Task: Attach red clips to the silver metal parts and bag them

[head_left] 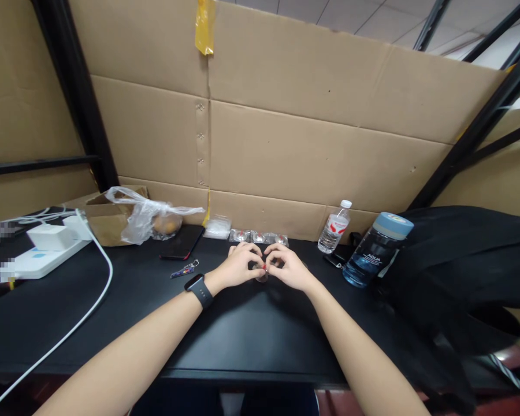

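Observation:
My left hand, with a dark smartwatch on its wrist, and my right hand meet over the middle of the black table. Thumbs and fingertips of both are closed in a pinch on a small round item with a red spot. Fingers cover much of it, so its kind cannot be made out. Just behind my hands lies a row of small clear packets, each with a round silvery piece inside. A stack of clear plastic bags lies to their left.
Left of my hands are a keychain, a black phone, a plastic bag of round fruit and a white power strip with a trailing cable. A small water bottle, a blue-lidded bottle and black fabric stand right.

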`<state>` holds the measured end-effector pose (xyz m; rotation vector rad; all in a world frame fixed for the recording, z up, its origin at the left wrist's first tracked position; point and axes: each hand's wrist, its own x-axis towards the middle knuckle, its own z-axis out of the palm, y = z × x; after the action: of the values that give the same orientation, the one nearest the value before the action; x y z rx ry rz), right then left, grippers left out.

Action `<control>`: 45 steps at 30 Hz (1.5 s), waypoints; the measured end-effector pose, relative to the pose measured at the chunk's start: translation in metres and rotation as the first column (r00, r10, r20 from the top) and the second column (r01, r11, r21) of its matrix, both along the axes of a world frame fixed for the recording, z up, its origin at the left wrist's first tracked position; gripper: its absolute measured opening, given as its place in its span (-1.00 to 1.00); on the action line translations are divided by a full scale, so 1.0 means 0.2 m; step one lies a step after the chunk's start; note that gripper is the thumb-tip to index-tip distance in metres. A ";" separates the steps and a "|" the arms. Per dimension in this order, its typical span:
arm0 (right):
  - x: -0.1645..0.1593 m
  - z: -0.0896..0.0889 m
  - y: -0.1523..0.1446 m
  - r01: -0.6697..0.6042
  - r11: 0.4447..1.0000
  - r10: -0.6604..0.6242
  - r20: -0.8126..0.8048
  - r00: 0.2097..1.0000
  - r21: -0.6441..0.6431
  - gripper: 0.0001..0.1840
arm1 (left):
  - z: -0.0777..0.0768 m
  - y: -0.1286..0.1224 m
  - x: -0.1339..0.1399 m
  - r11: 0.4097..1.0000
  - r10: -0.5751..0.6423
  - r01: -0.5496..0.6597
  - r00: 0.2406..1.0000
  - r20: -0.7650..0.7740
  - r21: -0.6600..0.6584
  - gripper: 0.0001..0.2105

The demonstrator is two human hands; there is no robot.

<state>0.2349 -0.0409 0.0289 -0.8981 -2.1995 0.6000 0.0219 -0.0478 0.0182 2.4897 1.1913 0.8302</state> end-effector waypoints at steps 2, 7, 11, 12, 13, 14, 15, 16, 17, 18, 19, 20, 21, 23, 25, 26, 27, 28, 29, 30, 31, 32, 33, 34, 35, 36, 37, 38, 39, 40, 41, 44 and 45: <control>0.03 0.00 0.01 -0.002 0.999 0.000 0.066 0.998 0.037 -0.95 | -0.01 0.00 0.00 1.000 -0.021 0.021 0.999 -0.026 -0.024 -0.88; 0.09 -0.06 0.06 0.154 0.982 -0.177 0.264 0.948 0.107 -0.69 | -0.05 0.02 -0.02 0.999 -0.012 0.013 0.999 -0.047 0.034 -0.87; 0.08 -0.09 0.07 0.248 0.964 -0.268 0.345 0.900 0.100 -0.92 | -0.07 0.04 -0.03 0.996 0.041 -0.039 0.999 -0.018 0.085 -0.81; 0.08 -0.09 0.07 0.261 0.960 -0.279 0.338 0.899 0.098 -0.91 | -0.07 0.05 -0.03 0.995 0.057 -0.056 0.998 -0.015 0.085 -0.81; 0.07 -0.09 0.07 0.268 0.958 -0.285 0.326 0.901 0.096 -0.88 | -0.06 0.05 -0.03 0.994 0.074 -0.073 0.997 -0.013 0.083 -0.82; 0.07 -0.08 0.06 0.272 0.957 -0.290 0.313 0.905 0.099 -0.88 | -0.06 0.05 -0.04 0.993 0.091 -0.089 0.996 -0.013 0.080 -0.83; 0.06 -0.08 0.06 0.274 0.956 -0.294 0.298 0.908 0.107 -0.90 | -0.06 0.05 -0.04 0.991 0.106 -0.105 0.994 -0.015 0.077 -0.83; 0.06 -0.08 0.06 0.273 0.955 -0.296 0.285 0.912 0.116 -0.88 | -0.05 0.05 -0.04 0.990 0.123 -0.121 0.992 -0.018 0.076 -0.84; 0.05 -0.07 0.05 0.270 0.954 -0.296 0.278 0.914 0.128 -0.81 | -0.05 0.06 -0.04 0.988 0.136 -0.134 0.990 -0.021 0.077 -0.84; 0.05 -0.07 0.05 0.265 0.954 -0.295 0.280 0.913 0.141 -0.73 | -0.04 0.06 -0.05 0.986 0.148 -0.146 0.989 -0.023 0.078 -0.84; 0.05 -0.07 0.05 0.258 0.954 -0.292 0.292 0.911 0.152 -0.69 | -0.04 0.06 -0.05 0.985 0.157 -0.155 0.987 -0.024 0.080 -0.84; 0.05 -0.06 0.05 0.250 0.955 -0.289 0.312 0.905 0.160 -0.71 | -0.04 0.06 -0.05 0.984 0.162 -0.160 0.986 -0.024 0.082 -0.84; 0.05 -0.06 0.04 0.245 0.955 -0.288 0.337 0.896 0.164 -0.77 | -0.04 0.06 -0.05 0.983 0.167 -0.164 0.986 -0.022 0.086 -0.84; 0.05 -0.07 0.04 0.241 0.956 -0.288 0.374 0.882 0.167 -0.86 | -0.05 0.06 -0.05 0.980 0.175 -0.173 0.985 -0.012 0.097 -0.84; 0.05 -0.07 0.04 0.242 0.956 -0.288 0.379 0.879 0.166 -0.84 | -0.05 0.07 -0.05 0.979 0.179 -0.178 0.984 -0.003 0.102 -0.85; 0.05 -0.08 0.05 0.248 0.954 -0.294 0.370 0.881 0.167 -0.83 | -0.05 0.07 -0.05 0.978 0.182 -0.181 0.983 0.000 0.101 -0.85; 0.05 -0.08 0.05 0.256 0.952 -0.299 0.352 0.887 0.166 -0.84 | -0.05 0.07 -0.05 0.978 0.186 -0.186 0.982 0.002 0.097 -0.84; 0.05 -0.09 0.06 0.263 0.952 -0.300 0.323 0.897 0.156 -0.85 | -0.05 0.07 -0.05 0.977 0.191 -0.190 0.982 0.002 0.092 -0.84; 0.04 -0.09 0.06 0.267 0.954 -0.294 0.274 0.916 0.133 -0.88 | -0.05 0.07 -0.05 0.977 0.196 -0.196 0.981 0.004 0.083 -0.84; 0.03 -0.10 0.07 0.269 0.958 -0.283 0.196 0.939 0.096 -0.91 | -0.04 0.06 -0.05 0.977 0.203 -0.203 0.979 0.010 0.068 -0.84; 0.02 -0.10 0.08 0.263 0.964 -0.266 0.096 0.959 0.044 -0.93 | -0.03 0.06 -0.04 0.976 0.211 -0.211 0.977 0.024 0.042 -0.84; 0.01 -0.10 0.08 0.249 0.968 -0.249 -0.018 0.968 -0.016 -0.91 | -0.02 0.06 -0.04 0.975 0.220 -0.221 0.974 0.048 0.007 -0.84; 0.00 -0.10 0.09 0.230 0.970 -0.238 -0.134 0.962 -0.077 -0.86 | -0.01 0.05 -0.04 0.973 0.230 -0.228 0.970 0.082 -0.035 -0.84; -0.01 -0.10 0.09 0.210 0.969 -0.237 -0.235 0.943 -0.133 -0.80 | 0.00 0.05 -0.04 0.970 0.240 -0.231 0.963 0.124 -0.077 -0.83; -0.02 -0.10 0.09 0.191 0.965 -0.241 -0.313 0.919 -0.182 -0.75 | 0.01 0.05 -0.03 0.967 0.246 -0.229 0.954 0.170 -0.114 -0.82; -0.03 -0.09 0.09 0.171 0.959 -0.246 -0.363 0.899 -0.225 -0.72 | 0.02 0.05 -0.03 0.965 0.247 -0.220 0.945 0.212 -0.143 -0.81; -0.04 -0.09 0.08 0.153 0.953 -0.250 -0.396 0.884 -0.260 -0.70 | 0.02 0.05 -0.03 0.965 0.243 -0.206 0.938 0.248 -0.164 -0.80; -0.04 -0.09 0.07 0.136 0.948 -0.252 -0.415 0.874 -0.289 -0.69 | 0.02 0.06 -0.03 0.965 0.236 -0.191 0.932 0.275 -0.180 -0.78; -0.05 -0.09 0.07 0.116 0.943 -0.248 -0.423 0.872 -0.313 -0.68 | 0.01 0.06 -0.02 0.965 0.230 -0.179 0.928 0.294 -0.192 -0.77; -0.06 -0.10 0.06 0.092 0.938 -0.236 -0.423 0.875 -0.333 -0.68 | 0.01 0.06 -0.02 0.965 0.227 -0.170 0.924 0.308 -0.201 -0.76; -0.06 -0.10 0.05 0.064 0.934 -0.218 -0.420 0.881 -0.352 -0.68 | 0.00 0.07 -0.02 0.964 0.226 -0.165 0.921 0.319 -0.207 -0.76; -0.07 -0.11 0.03 -0.021 0.913 -0.167 -0.421 0.892 -0.408 -0.67 | -0.02 0.07 -0.01 0.963 0.230 -0.166 0.918 0.324 -0.215 -0.76; -0.08 -0.12 0.03 -0.045 0.903 -0.159 -0.430 0.889 -0.427 -0.67 | -0.02 0.06 -0.01 0.962 0.231 -0.167 0.920 0.318 -0.217 -0.76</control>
<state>0.2198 -0.0353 0.0054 -0.9197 -1.6313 1.1681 0.0194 -0.0349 0.0146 1.9956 1.3394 1.0940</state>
